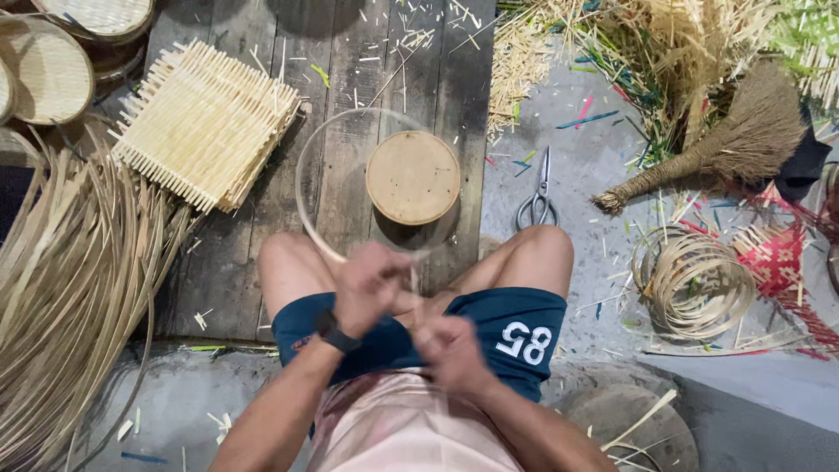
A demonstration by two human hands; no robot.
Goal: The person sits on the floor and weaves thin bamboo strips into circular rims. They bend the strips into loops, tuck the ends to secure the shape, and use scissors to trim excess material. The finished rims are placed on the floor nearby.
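Note:
A thin bamboo strip is bent into a round hoop point(308, 166) over my knees. My left hand point(369, 284), with a dark watch on its wrist, grips the hoop where its ends cross. My right hand point(450, 348) is closed on the strip's loose end just below and to the right. Both hands are motion-blurred. A round wooden block point(412, 177) stands on the plank floor inside the hoop's outline.
A stack of square woven bamboo mats point(205, 122) lies at upper left, round woven trays point(52, 61) beyond it. Long bamboo strips point(61, 288) pile at left. Scissors point(537, 197), a straw broom point(725, 144) and a coil of strips point(695, 280) lie at right.

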